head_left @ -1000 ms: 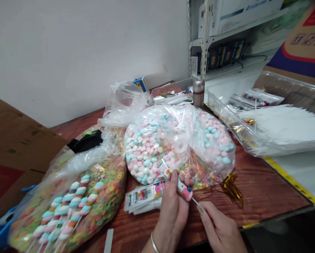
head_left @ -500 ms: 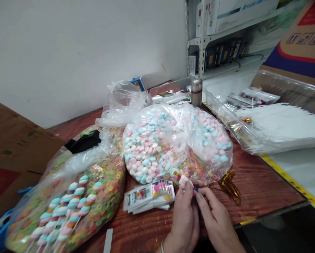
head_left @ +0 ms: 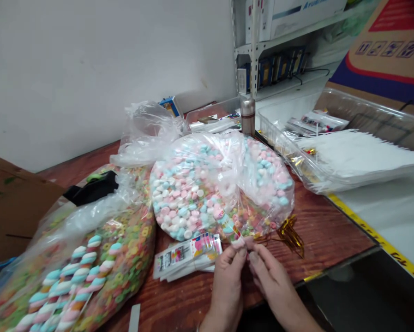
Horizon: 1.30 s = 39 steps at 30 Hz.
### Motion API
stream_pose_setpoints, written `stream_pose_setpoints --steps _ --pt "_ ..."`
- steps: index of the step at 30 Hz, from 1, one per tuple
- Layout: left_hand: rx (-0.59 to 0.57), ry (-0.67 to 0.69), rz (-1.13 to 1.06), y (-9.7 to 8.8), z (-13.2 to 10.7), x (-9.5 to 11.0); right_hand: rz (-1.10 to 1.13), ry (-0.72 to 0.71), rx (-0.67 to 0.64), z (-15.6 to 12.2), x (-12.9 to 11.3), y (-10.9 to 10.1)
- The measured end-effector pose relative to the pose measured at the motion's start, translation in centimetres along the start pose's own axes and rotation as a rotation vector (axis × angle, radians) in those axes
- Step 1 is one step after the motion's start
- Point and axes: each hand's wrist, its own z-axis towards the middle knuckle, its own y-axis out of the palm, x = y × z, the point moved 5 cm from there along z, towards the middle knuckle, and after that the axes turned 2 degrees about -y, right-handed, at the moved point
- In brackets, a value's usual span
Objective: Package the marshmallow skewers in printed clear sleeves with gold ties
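My left hand (head_left: 227,279) and my right hand (head_left: 272,281) meet at the table's near edge, fingertips pinched together on the bottom end of a twisted marshmallow skewer in a clear sleeve (head_left: 229,226). The skewer points up and left over the bag of pastel marshmallows (head_left: 200,189). A stack of printed label cards (head_left: 188,256) lies just left of my left hand. Gold twist ties (head_left: 290,233) lie just right of my hands.
A big bag of coloured cereal rings (head_left: 123,249) with several twisted marshmallow skewers (head_left: 71,281) on it lies at left. A clear tray of white sheets (head_left: 352,157) stands at right, a metal flask (head_left: 247,115) behind. Cardboard (head_left: 13,207) at far left; shelving behind.
My right hand slid up the stick to join the left at the skewer's base. The skewer moved up and right over the marshmallow bag, and the view shifted right.
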Motion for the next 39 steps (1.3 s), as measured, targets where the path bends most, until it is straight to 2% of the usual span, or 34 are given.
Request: stream_pose_setpoints --steps 1,2,4,7,9,10,12,15,16,19,22,25,28,30,33,36,39 --pt "0.017 0.022 0.041 -0.2 -0.1 0.2 -0.027 -0.067 0.024 -0.1 -0.3 -0.1" --pt "0.015 0.026 0.064 -0.2 -0.3 0.3 -0.002 -0.075 0.018 -0.2 -0.3 0.0" --pt "-0.057 -0.046 0.040 -0.1 -0.9 0.4 0.178 0.056 -0.055 -0.5 0.5 0.6" --pt "-0.206 -0.191 -0.092 0.2 -2.0 0.1 0.455 0.327 -0.275 -1.5 1.6 2.3" --pt "-0.232 -0.215 -0.127 -0.2 -2.3 0.0 0.475 0.396 -0.402 -2.2 1.8 3.0" --pt "-0.217 -0.205 -0.119 -0.6 -2.2 0.0 0.399 0.377 -0.426 -2.3 1.6 2.9" --pt "-0.154 -0.125 -0.048 -1.8 -1.8 0.5 0.046 0.174 -0.373 -2.0 0.6 1.7" --pt "-0.004 0.090 0.096 -4.0 -1.1 2.3 -0.739 -0.346 -0.112 -1.5 -2.4 -1.7" --pt "0.041 0.140 0.138 -4.7 -1.1 2.9 -0.945 -0.468 -0.025 -1.4 -3.2 -2.8" --pt "0.133 0.191 0.273 -6.0 -1.2 4.1 -1.450 -0.694 0.080 -0.4 -4.0 -4.8" --pt "0.190 0.242 0.394 -6.2 -1.6 4.6 -1.682 -0.809 0.045 0.9 -4.2 -5.3" --pt "0.233 0.272 0.467 -6.5 -1.8 4.7 -1.719 -0.857 -0.065 1.8 -4.6 -4.7" --pt "0.200 0.281 0.516 -6.9 -1.9 4.9 -1.740 -0.891 -0.159 2.2 -4.9 -4.2" --pt "0.163 0.293 0.554 -6.9 -1.9 5.2 -1.736 -0.902 -0.177 2.4 -5.0 -4.0" --pt "0.182 0.270 0.597 -6.8 -2.0 5.9 -1.700 -0.922 -0.125 2.5 -5.2 -4.0" --pt "0.225 0.228 0.588 -6.4 -1.9 6.5 -1.497 -0.880 -0.062 2.3 -6.0 -3.8" --pt "0.229 0.280 0.657 -5.9 -1.7 7.3 -1.147 -0.727 -0.017 2.0 -6.6 -3.5"
